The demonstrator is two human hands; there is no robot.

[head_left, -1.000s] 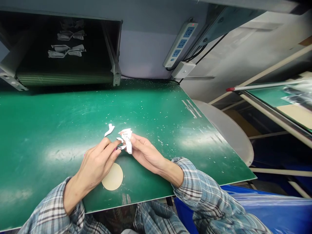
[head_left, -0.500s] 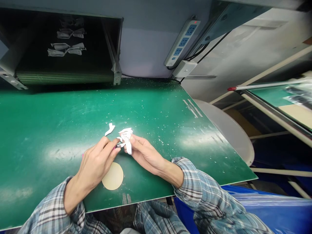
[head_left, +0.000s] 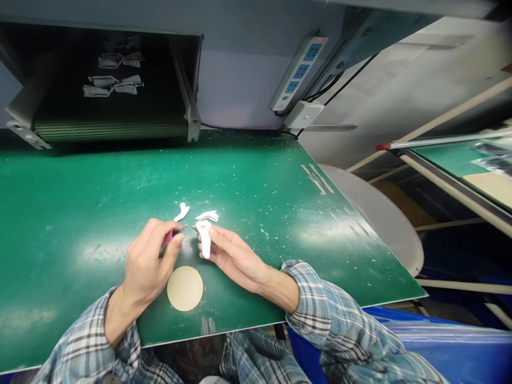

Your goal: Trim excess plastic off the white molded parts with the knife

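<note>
Spreading out in front of you, the green counter carries the work, with a dark conveyor at its far left bearing more white parts one behind another. Over the near side are both your hands: the right hand grasps a single white part between thumb and fingers, narrow end toward you, and the left hand pinches a small pink-handled tool. A pale round disc lies just beside your left hand, nearer the counter's edge. Beyond your hands rest two smaller items, a loose white piece and a curved white piece. The tool's thin blade points toward the held part but is apart from it, so the step in hand looks like trimming that part. The next move probably calls for a firm right grip, the blade brought lightly to the edge, and your right fingers clear of its path. Smallest of all, pale specks dot the counter, perhaps trimmings
</note>
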